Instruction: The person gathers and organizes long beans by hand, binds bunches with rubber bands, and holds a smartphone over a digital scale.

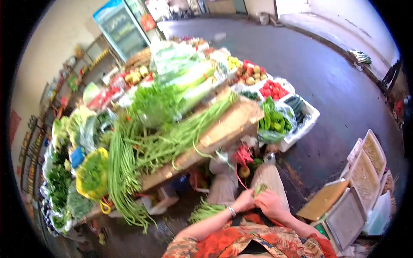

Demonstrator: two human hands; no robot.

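In the head view, my left hand and my right hand are close together over my lap, fingers closed. Between them pokes the pale green end of a bunch of long beans. More long beans show beyond my left forearm; whether they join the held bunch is hidden. A tuft of pink-red ties hangs at the table edge, and one strand runs down towards my left hand. Ahead, loose long beans lie along a cardboard-topped table edge, a thick bundle drooping over its front.
Leafy greens and other vegetables crowd the table. A white foam box holds dark green vegetables beside green peppers and tomatoes. To my right stand a scale and shallow trays. A glass-door fridge stands behind.
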